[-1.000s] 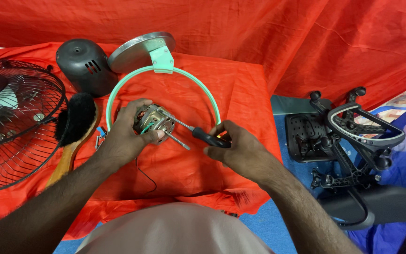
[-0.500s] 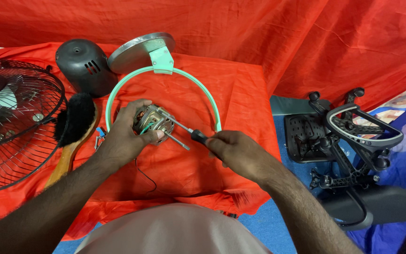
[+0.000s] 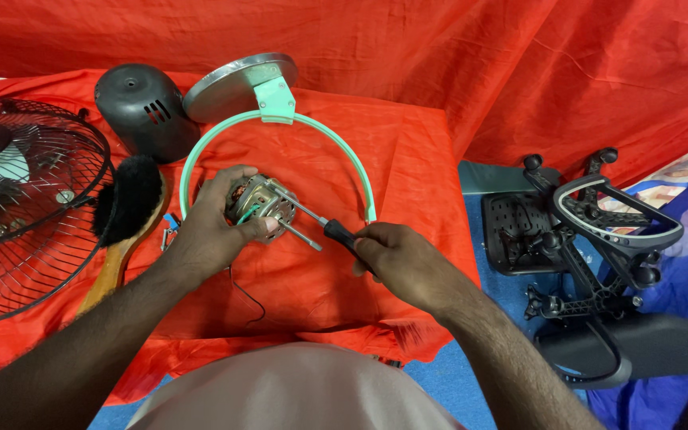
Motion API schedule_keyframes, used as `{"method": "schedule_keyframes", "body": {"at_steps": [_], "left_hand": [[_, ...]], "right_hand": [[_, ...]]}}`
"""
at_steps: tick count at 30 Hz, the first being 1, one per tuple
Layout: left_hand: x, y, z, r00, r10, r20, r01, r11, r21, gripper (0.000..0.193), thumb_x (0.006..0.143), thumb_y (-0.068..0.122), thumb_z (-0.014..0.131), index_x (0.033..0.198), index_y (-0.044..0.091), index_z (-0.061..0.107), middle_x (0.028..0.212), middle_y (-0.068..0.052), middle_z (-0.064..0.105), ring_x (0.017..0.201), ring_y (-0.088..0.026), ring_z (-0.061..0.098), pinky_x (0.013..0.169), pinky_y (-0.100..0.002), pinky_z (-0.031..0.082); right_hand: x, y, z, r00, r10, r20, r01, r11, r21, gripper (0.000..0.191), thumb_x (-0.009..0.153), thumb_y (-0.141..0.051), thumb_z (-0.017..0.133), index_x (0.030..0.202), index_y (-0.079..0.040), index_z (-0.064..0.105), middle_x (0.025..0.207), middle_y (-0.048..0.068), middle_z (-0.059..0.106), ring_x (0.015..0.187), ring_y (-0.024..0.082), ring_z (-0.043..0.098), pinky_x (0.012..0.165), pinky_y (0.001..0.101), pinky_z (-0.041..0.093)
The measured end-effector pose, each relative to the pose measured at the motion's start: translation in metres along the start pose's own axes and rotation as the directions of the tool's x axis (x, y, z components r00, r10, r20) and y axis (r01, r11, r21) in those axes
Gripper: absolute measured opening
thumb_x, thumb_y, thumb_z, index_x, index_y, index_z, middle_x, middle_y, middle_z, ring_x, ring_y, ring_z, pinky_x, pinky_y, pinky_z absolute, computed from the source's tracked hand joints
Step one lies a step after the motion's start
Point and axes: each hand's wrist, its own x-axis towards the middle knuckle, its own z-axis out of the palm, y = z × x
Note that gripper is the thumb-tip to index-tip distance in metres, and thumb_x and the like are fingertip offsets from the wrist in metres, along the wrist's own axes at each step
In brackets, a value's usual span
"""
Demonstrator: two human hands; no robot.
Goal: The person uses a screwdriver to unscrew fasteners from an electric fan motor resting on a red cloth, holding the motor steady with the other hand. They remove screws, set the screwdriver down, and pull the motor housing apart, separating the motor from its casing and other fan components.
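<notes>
Fan motor being held steady for the screwdriver.

The left hand (image 3: 213,235) is gripping the motor (image 3: 260,209) inside the green ring (image 3: 280,119) so it is not turning; the right hand (image 3: 400,259) is clenching the screwdriver (image 3: 324,227), tip resting on the motor.

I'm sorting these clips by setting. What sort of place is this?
Probably a makeshift repair bench for fans: a table draped in red cloth, with a wire fan guard, a dark motor cover and a cleaning brush laid out around an open fan motor.
</notes>
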Motion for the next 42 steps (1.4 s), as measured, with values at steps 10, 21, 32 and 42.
{"method": "schedule_keyframes", "body": {"at_steps": [10, 21, 32, 42], "left_hand": [[-0.002, 0.006, -0.001, 0.999, -0.044, -0.006, 0.044, 0.998, 0.051, 0.077, 0.08, 0.02, 0.081, 0.146, 0.016, 0.042, 0.138, -0.011, 0.049, 0.123, -0.021, 0.061, 0.103, -0.035, 0.056], [-0.003, 0.006, 0.0, 1.0, -0.021, 0.001, 0.021, 0.997, 0.08, 0.078, 0.08, 0.019, 0.083, 0.147, 0.015, 0.042, 0.137, -0.013, 0.05, 0.123, -0.021, 0.061, 0.105, -0.036, 0.054], [0.0, 0.002, -0.001, 1.0, -0.024, -0.014, 0.024, 0.999, 0.021, 0.076, 0.079, 0.016, 0.083, 0.145, 0.015, 0.045, 0.138, -0.008, 0.052, 0.128, -0.02, 0.057, 0.108, -0.036, 0.05], [0.001, 0.0, -0.001, 1.0, -0.011, -0.012, 0.011, 1.0, -0.005, 0.074, 0.08, 0.017, 0.082, 0.144, 0.016, 0.046, 0.136, -0.007, 0.054, 0.127, -0.018, 0.058, 0.107, -0.035, 0.051]], "right_hand": [[-0.006, -0.009, 0.0, 0.988, 0.136, -0.075, -0.138, 0.99, -0.035, 0.031, 0.094, -0.039, 0.06, 0.102, -0.01, 0.067, 0.078, 0.002, 0.062, 0.073, 0.015, 0.061, 0.07, 0.0337, 0.05], [-0.007, -0.008, 0.003, 0.99, 0.129, -0.058, -0.131, 0.991, -0.04, 0.036, 0.096, -0.035, 0.071, 0.121, -0.012, 0.059, 0.083, 0.004, 0.062, 0.071, 0.016, 0.061, 0.067, 0.0374, 0.054], [-0.013, -0.006, 0.001, 0.998, 0.015, -0.065, -0.014, 1.0, 0.018, 0.038, 0.091, -0.034, 0.07, 0.118, -0.007, 0.065, 0.077, 0.004, 0.059, 0.068, 0.013, 0.06, 0.063, 0.0342, 0.051], [-0.016, -0.017, 0.003, 0.995, 0.094, -0.037, -0.095, 0.995, -0.02, 0.036, 0.094, -0.037, 0.059, 0.113, -0.008, 0.067, 0.076, 0.005, 0.061, 0.069, 0.014, 0.062, 0.066, 0.0346, 0.051]]}}
